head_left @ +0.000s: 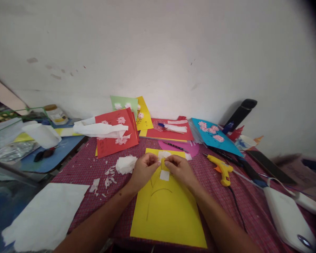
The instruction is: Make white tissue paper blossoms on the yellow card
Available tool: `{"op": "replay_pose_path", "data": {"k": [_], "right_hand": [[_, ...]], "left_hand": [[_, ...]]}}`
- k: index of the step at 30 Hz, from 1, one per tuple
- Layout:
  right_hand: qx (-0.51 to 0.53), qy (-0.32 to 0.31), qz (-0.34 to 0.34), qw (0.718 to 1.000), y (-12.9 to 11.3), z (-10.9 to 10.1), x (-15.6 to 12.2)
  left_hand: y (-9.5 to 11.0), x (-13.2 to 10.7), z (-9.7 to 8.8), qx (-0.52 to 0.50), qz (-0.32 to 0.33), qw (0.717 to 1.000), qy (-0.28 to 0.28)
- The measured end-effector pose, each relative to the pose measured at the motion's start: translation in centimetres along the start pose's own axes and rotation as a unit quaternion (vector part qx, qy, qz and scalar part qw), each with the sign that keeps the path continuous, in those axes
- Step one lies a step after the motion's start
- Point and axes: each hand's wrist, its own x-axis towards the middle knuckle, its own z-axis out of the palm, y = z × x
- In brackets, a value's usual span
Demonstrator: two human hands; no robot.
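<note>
A yellow sheet of card [171,214] lies on the table in front of me, with dark curved lines drawn on it. Over its upper part, my left hand [145,169] and my right hand [181,170] are close together, thumbs and fingers pinched. Between the fingertips shows a small yellow patch; what the fingers hold is too small to make out. Just below them a small white paper square [164,175] rests on the card. Another piece of white tissue [164,154] is behind the fingertips, partly hidden.
Left of the card are crumpled white tissue [125,164], torn scraps [94,185] and a large white sheet [48,214]. A yellow glue gun [222,168] with its cord lies right, near a white power bank [288,218]. Red cards [116,147] and a blue card [221,144] stand behind.
</note>
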Motion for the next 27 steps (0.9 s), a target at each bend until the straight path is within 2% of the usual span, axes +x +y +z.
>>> {"op": "replay_pose_path", "data": {"k": [3, 7, 13, 17, 20, 27], "right_hand": [[0.033, -0.023, 0.006, 0.999, -0.02, 0.24, -0.03], [0.033, -0.021, 0.032, 0.999, 0.01, 0.47, -0.11], [0.036, -0.021, 0.024, 0.999, 0.0, 0.38, -0.24], [0.079, -0.04, 0.032, 0.996, -0.07, 0.38, -0.25], [0.067, -0.049, 0.034, 0.996, -0.14, 0.39, -0.27], [0.063, -0.037, 0.049, 0.996, -0.13, 0.39, -0.2]], "left_hand": [[0.09, -0.35, 0.2, 0.027, 0.031, 0.999, -0.026], [0.08, -0.49, 0.4, 0.051, 0.058, 0.996, -0.045], [-0.17, -0.4, 0.3, 0.058, 0.064, 0.995, -0.059], [-0.23, -0.44, 0.21, 0.073, 0.071, 0.993, -0.056], [-0.13, -0.51, 0.28, 0.085, 0.074, 0.992, -0.064], [0.16, -0.35, 0.43, -0.008, 0.032, 0.998, -0.059]]}}
